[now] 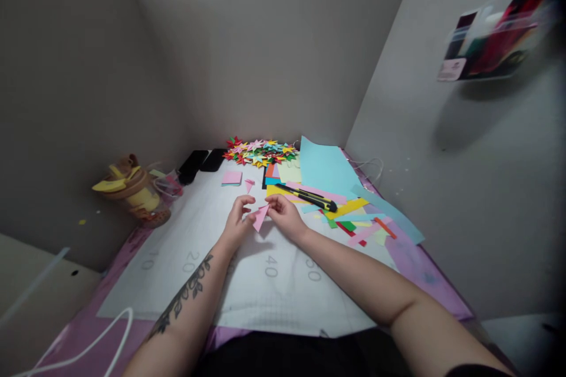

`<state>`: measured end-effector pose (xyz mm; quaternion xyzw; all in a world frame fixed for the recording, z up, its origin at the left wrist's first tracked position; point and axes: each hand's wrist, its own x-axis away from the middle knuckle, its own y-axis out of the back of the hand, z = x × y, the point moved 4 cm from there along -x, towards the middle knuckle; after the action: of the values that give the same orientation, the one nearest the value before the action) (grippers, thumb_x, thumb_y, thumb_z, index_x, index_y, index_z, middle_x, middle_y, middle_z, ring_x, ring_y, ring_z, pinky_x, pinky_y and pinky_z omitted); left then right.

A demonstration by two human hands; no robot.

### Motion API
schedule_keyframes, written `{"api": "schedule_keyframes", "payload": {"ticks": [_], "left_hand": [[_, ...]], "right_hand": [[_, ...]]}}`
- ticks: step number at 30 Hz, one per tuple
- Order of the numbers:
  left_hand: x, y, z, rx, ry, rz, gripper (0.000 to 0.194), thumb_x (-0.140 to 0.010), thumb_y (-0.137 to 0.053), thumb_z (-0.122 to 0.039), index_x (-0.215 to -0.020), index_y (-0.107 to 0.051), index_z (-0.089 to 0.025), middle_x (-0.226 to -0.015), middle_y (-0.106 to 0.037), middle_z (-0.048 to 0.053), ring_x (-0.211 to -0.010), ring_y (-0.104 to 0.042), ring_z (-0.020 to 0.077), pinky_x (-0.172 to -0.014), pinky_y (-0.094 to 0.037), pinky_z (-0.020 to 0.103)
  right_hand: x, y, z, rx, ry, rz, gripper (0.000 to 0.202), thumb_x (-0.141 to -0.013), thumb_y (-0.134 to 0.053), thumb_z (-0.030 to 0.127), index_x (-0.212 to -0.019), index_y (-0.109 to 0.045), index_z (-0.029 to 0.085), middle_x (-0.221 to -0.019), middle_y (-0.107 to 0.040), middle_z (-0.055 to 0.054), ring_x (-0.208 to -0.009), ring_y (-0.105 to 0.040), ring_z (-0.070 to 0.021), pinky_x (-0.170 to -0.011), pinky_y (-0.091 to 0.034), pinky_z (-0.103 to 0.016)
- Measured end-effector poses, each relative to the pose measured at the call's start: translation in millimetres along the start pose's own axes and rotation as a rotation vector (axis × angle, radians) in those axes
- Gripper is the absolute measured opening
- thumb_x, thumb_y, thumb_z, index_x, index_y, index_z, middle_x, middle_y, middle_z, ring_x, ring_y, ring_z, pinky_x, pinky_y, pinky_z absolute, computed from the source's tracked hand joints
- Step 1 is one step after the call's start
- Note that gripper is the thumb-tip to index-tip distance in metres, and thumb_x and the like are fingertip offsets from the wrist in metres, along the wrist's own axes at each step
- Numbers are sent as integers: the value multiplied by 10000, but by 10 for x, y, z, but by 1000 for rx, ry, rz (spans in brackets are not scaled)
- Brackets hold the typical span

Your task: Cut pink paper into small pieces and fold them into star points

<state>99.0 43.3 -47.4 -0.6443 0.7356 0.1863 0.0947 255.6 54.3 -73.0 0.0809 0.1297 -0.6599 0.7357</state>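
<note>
Between my two hands is a small piece of folded pink paper (260, 219), held just above the white sheet. My left hand (239, 219) pinches its left side, thumb against the paper and index finger curled above. On the other side, my right hand (283, 212) grips the upper right edge with fingertips pressed together. Just beyond them lies another folded pink piece (250, 185). Farther back sits a stack of square paper (232, 178) with pink on top. The exact folds in the held piece are too small to make out.
A pile of colourful paper stars (260, 152) lies at the back. To the right are a black and yellow utility knife (309, 197), paper strips (349, 208) and a light blue sheet (329, 168). Black phone-like objects (213, 160) and a yellow-brown cup (144, 191) stand left. A white cable (119, 330) crosses the front left.
</note>
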Motion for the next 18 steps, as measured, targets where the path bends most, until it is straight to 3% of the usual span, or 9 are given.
{"api": "schedule_keyframes", "payload": {"ticks": [3,7,18], "left_hand": [[-6,-16,54,30,105,12,332,-789,-607,-473,-957,-590,-187,-953,-605,56,-890,-579,195,-759,-451,301],[-1,-73,96,66,214,56,243,-747,-668,-375,-868,-620,-169,-761,-620,11,-667,-560,139,-614,-425,247],[-11,-73,152,225,356,28,220,-662,-745,-304,-739,-608,-150,-629,-579,-32,-546,-481,76,-529,-344,190]], "right_hand": [[43,-26,59,70,44,41,265,-707,-559,162,-966,-580,210,-704,-550,48,-649,-519,-126,-637,-410,-267],[70,-75,101,102,69,74,248,-722,-560,164,-963,-556,217,-706,-552,52,-635,-524,-124,-619,-412,-264],[44,-100,94,-8,46,53,245,-750,-573,196,-984,-506,216,-749,-561,31,-692,-563,-136,-676,-445,-279]]}}
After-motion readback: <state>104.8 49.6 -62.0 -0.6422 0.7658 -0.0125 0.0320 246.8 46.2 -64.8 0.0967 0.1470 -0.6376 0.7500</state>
